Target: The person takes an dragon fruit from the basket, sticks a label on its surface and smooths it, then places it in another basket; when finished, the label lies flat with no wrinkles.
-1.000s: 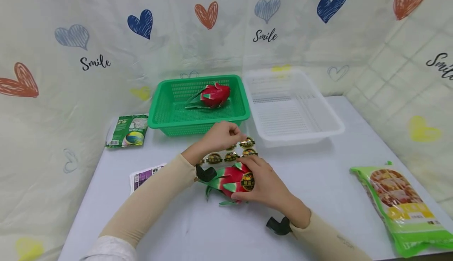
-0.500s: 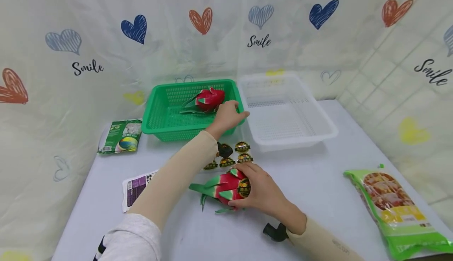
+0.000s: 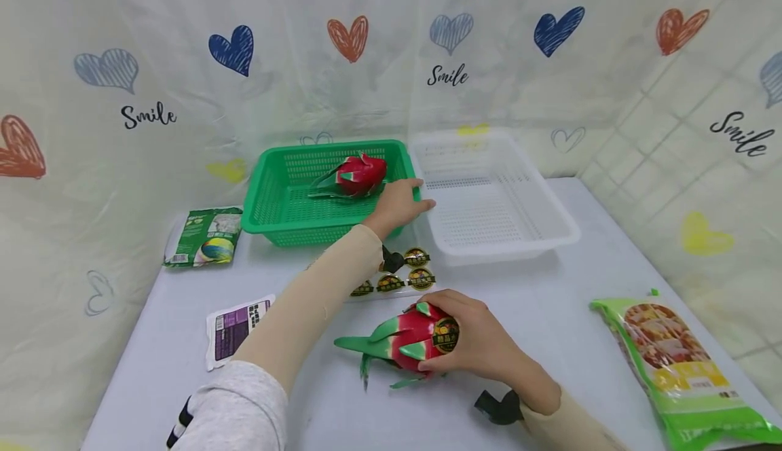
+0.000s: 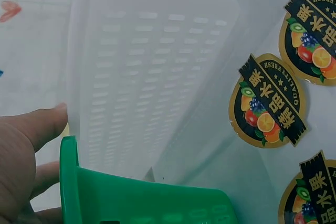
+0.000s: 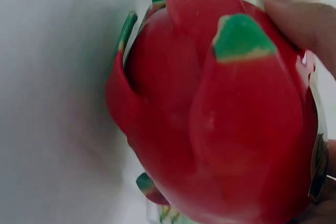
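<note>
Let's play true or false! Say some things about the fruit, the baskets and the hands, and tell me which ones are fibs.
1. The right hand holds a dragon fruit. True.
2. The other dragon fruit is in the white basket. False: the other dragon fruit lies in the green basket.
3. The held fruit has a black-and-gold sticker on it. True.
4. The left hand is holding the purple packet. False: the left hand is at the green basket's rim.
5. In the head view, the white basket is right of the green one. True.
</note>
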Tool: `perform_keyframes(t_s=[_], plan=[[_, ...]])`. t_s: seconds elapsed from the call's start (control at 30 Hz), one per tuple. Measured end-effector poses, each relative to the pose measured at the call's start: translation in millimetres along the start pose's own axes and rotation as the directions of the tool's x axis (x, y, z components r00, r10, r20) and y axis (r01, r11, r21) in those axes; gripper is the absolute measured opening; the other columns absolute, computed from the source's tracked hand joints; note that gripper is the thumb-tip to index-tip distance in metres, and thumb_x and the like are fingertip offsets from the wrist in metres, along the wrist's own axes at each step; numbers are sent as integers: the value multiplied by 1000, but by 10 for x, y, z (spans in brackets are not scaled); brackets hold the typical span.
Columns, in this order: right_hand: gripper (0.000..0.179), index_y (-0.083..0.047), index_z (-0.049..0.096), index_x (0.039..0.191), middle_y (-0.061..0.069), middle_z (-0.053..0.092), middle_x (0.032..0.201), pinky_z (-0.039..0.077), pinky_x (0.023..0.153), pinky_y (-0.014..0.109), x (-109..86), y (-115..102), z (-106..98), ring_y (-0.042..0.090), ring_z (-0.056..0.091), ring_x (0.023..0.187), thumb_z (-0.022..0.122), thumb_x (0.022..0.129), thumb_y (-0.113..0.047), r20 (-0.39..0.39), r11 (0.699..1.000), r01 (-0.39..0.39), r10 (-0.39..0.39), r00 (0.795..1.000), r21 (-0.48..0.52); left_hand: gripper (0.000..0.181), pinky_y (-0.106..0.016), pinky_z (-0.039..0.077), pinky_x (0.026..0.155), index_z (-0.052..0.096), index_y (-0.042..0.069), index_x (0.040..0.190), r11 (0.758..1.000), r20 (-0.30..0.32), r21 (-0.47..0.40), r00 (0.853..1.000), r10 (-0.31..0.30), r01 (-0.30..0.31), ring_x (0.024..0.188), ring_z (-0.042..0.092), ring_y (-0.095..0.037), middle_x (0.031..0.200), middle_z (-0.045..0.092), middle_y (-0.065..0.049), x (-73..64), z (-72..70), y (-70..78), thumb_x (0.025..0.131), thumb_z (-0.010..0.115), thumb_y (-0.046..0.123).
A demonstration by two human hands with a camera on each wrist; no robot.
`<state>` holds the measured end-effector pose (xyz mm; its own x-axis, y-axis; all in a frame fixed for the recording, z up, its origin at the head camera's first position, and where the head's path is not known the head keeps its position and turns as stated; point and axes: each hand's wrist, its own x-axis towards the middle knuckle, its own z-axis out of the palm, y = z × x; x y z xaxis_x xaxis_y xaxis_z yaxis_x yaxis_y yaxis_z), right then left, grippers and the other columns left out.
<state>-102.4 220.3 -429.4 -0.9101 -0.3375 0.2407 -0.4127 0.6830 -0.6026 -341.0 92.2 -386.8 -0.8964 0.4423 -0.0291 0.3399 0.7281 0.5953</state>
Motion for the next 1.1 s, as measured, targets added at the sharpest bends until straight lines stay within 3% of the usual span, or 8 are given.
perform_keyframes(t_s=[0.23, 0.53, 0.63, 0.87, 0.93, 0.97, 1.03, 1.1], plan=[[82, -20, 66, 133, -6, 69, 129, 62, 85, 29, -30, 133, -300, 9, 64, 110, 100, 63, -46, -49, 999, 41, -41, 998, 14, 64, -48, 41, 122, 47, 16, 157, 1000, 11, -4, 1000, 0, 0, 149, 45, -35, 157, 54, -8, -9, -11, -18, 102, 64, 45], [84, -12, 65, 133, 4, 70, 126, 55, 84, 13, 64, 358, -893, -2, 59, 107, 104, 60, -22, -122, 994, 83, -90, 988, -64, 64, -52, 36, 125, 47, 18, 157, 998, 19, -62, 1000, 11, -10, 156, 31, -42, 161, 50, -9, -35, -41, -58, 102, 66, 43], [81, -10, 65, 134, 7, 69, 128, 53, 81, 10, 126, 409, -1100, -7, 56, 106, 102, 62, -19, -147, 997, 24, -35, 989, -75, 63, -52, 34, 126, 49, 17, 156, 997, 8, -69, 1000, 17, -16, 156, 32, -42, 162, 48, -9, -44, -55, -60, 101, 67, 42], [77, -11, 61, 142, -7, 62, 129, 52, 78, 8, 309, 532, -1512, -6, 59, 99, 96, 74, -16, -146, 987, -161, 158, 977, -11, 64, -49, 39, 124, 49, 20, 156, 998, 12, -66, 1000, -4, 5, 156, 31, -41, 163, 46, -8, -18, -45, -60, 100, 68, 44], [77, -10, 60, 144, -2, 64, 131, 50, 78, 6, 384, 576, -1594, -7, 58, 98, 95, 76, -18, -150, 979, -202, 196, 969, -20, 64, -48, 41, 122, 49, 20, 156, 998, 6, -68, 1000, -9, 9, 156, 32, -40, 163, 47, -8, -11, -37, -59, 100, 69, 44], [77, -10, 59, 144, 1, 64, 133, 48, 78, 5, 425, 599, -1628, -7, 56, 99, 94, 76, -20, -151, 974, -223, 216, 965, -32, 63, -48, 39, 124, 50, 20, 155, 998, -1, -66, 1000, -8, 8, 149, 44, -38, 155, 56, -10, -9, -34, -58, 100, 69, 44], [79, -11, 57, 147, 9, 64, 138, 46, 79, 4, 514, 655, -1688, -7, 55, 100, 93, 78, -23, -139, 963, -266, 258, 956, -46, 62, -39, 53, 109, 51, 20, 155, 997, -1, -73, 1000, -16, 16, 117, 69, -27, 123, 76, -9, 15, -29, -62, 100, 70, 41], [80, -10, 54, 149, 17, 62, 143, 44, 79, 4, 601, 723, -1738, 3, 57, 108, 92, 81, -28, -117, 954, -293, 284, 952, -69, 61, -34, 57, 94, 52, 20, 154, 997, -7, -76, 1000, -23, 22, 94, 71, -24, 98, 78, -10, 25, -21, -62, 99, 71, 39]])
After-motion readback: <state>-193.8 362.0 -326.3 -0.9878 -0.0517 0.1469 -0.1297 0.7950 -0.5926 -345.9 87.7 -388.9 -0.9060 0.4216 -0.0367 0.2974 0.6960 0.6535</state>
